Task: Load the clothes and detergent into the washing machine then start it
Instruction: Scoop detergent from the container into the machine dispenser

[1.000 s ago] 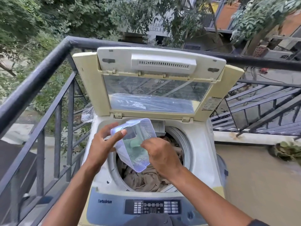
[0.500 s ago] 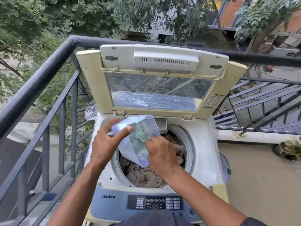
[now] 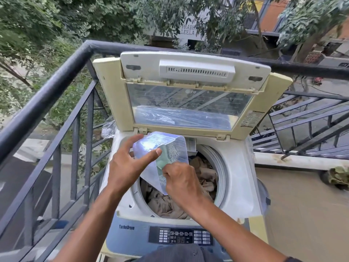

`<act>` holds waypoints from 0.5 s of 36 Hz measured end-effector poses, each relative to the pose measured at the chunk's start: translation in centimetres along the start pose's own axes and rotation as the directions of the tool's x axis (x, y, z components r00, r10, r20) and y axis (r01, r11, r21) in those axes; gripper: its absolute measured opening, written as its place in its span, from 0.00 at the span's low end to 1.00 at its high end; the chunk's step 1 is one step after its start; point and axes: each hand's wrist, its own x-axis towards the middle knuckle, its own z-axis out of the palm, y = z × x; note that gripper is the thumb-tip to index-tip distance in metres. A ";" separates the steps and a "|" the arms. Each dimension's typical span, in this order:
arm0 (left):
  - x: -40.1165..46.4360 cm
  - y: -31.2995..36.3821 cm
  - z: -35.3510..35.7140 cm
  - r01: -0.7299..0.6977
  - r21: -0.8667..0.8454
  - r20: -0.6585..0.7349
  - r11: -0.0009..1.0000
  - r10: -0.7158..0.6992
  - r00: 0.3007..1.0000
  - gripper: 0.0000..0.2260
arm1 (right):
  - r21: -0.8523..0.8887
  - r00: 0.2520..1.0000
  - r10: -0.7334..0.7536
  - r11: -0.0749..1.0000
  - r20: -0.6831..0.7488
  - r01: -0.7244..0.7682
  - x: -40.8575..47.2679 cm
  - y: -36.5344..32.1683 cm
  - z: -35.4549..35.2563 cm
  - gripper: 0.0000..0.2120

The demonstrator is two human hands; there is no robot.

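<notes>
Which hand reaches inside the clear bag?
The right hand: its fingers go into the bag's mouth, while the left hand only holds it from outside.

Soft, even daylight, no hard shadows. Bright glare on the bag (image 3: 151, 146) just below the lid (image 3: 190, 95), whose window shows reflections. Railing (image 3: 47, 95) left of it bows from wide-angle distortion.

hands (image 3: 151, 174): 2 | detergent pouch (image 3: 166, 150): 1 | washing machine (image 3: 238, 167): 1 | railing (image 3: 56, 80): 1

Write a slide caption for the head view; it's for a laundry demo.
Both hands, left hand and right hand, hold a clear detergent pouch over clothes in the open washing machine.
</notes>
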 end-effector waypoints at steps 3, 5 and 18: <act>-0.1 0.3 0.0 0.000 0.016 -0.011 1.000 0.000 1.000 0.35 | 0.010 1.000 -0.002 1.000 0.005 0.002 0.0 -0.2 -0.1 0.09; -0.1 0.4 -0.1 -0.003 0.021 -0.019 1.000 0.003 1.000 0.34 | 0.021 1.000 -0.008 1.000 -0.011 0.008 0.0 -0.2 -0.1 0.08; -0.4 0.6 0.3 -0.020 0.044 -0.077 0.999 0.024 0.997 0.34 | 0.427 0.979 0.194 0.892 -0.068 -0.147 0.0 -0.3 0.4 0.06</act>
